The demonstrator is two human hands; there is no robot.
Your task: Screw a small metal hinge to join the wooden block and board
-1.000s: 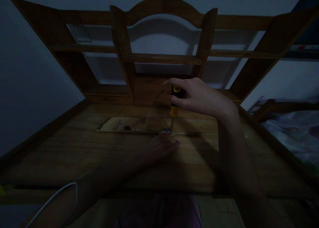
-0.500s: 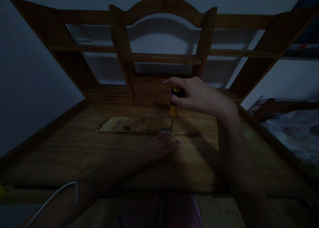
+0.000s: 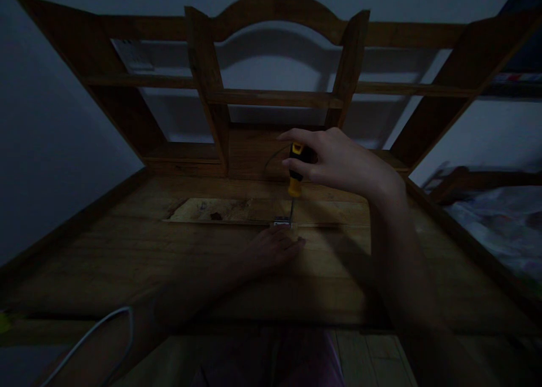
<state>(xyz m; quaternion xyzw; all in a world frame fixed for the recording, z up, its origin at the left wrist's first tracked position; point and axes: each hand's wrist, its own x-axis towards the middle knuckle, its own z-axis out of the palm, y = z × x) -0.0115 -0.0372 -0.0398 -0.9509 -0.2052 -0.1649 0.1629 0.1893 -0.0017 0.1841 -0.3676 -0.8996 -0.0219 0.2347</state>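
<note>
In dim light, my right hand [image 3: 334,158] grips the yellow and black handle of a screwdriver [image 3: 295,187] between thumb and fingers. The screwdriver stands almost upright, its thin shaft pointing down at a small metal piece [image 3: 281,220] on the wooden desk top [image 3: 139,257]. My left hand [image 3: 271,247] lies low on the wood with its fingertips against that piece, seeming to hold it in place. Its exact kind is too dark to make out, and the fingers partly cover it. The screwdriver's tip is at the piece's right side, close to my left fingertips.
A pale, worn recess with dark marks [image 3: 212,210] runs along the desk left of the metal piece. Behind rises a wooden shelf frame [image 3: 275,98] against the wall. A white cord [image 3: 91,333] crosses by my left forearm. White bedding or plastic [image 3: 499,220] lies at the right.
My right thumb has shifted slightly left on the screwdriver handle, and the handle's visible side has turned a little. My left hand and the metal piece stay in place.
</note>
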